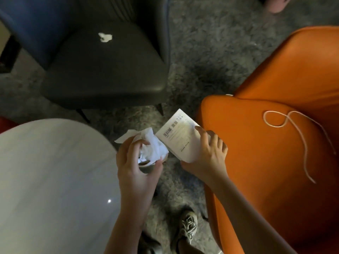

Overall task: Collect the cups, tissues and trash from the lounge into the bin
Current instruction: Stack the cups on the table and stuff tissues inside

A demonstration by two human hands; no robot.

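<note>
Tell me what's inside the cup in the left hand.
Crumpled white tissues fill the cup held by the left hand, spilling over its rim. Anything beneath them is hidden.

The cup (146, 166) is mostly hidden under tissues (152, 145); the box (180, 136) print is unreadable

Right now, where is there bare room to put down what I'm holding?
The pale round table beside your left hand shows nothing on it. The dark chair seat is bare apart from one tissue scrap. The orange chair carries a looped string; only its near edge is free.
</note>
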